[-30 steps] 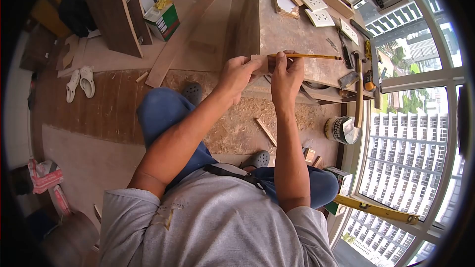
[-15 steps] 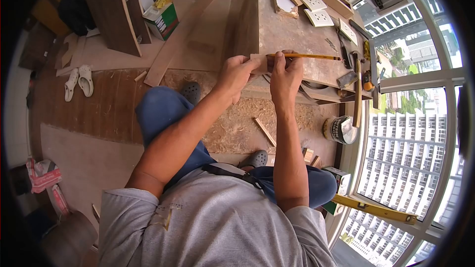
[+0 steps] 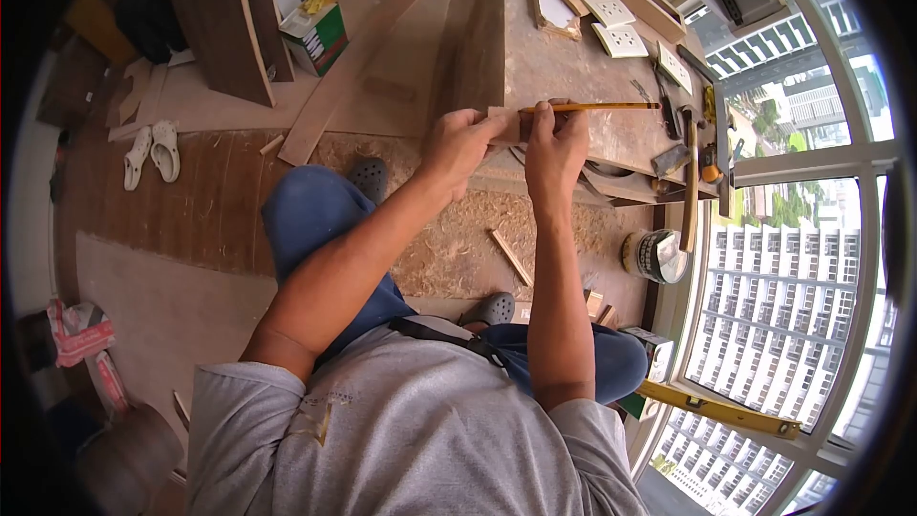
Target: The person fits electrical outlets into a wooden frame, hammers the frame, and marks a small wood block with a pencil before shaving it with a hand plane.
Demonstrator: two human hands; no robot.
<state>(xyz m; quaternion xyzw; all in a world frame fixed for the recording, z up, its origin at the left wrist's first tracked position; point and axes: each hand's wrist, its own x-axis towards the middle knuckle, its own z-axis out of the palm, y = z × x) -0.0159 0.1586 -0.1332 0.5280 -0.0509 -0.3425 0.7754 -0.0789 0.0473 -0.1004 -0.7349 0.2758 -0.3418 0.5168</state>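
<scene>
My left hand (image 3: 460, 148) is closed on a small flat wood piece (image 3: 503, 116), pinched between thumb and fingers near the workbench edge. My right hand (image 3: 557, 155) is closed around a yellow pencil (image 3: 611, 106), which lies nearly level, its long end pointing right. The pencil's other end comes close to the wood piece; whether it touches cannot be made out. Both hands are close together in front of the wooden workbench (image 3: 549, 72), and the fingers hide part of the wood piece.
On the bench lie white socket plates (image 3: 621, 40), a hammer (image 3: 690, 182) and other hand tools. A paint bucket (image 3: 655, 255) stands at the right, near a yellow spirit level (image 3: 721, 406). Wood shavings (image 3: 449, 239) and a thin wood strip (image 3: 512, 258) cover the floor below.
Both hands keep their grips on the wood piece and the pencil, shifting only very slightly. The view has tilted a little.
</scene>
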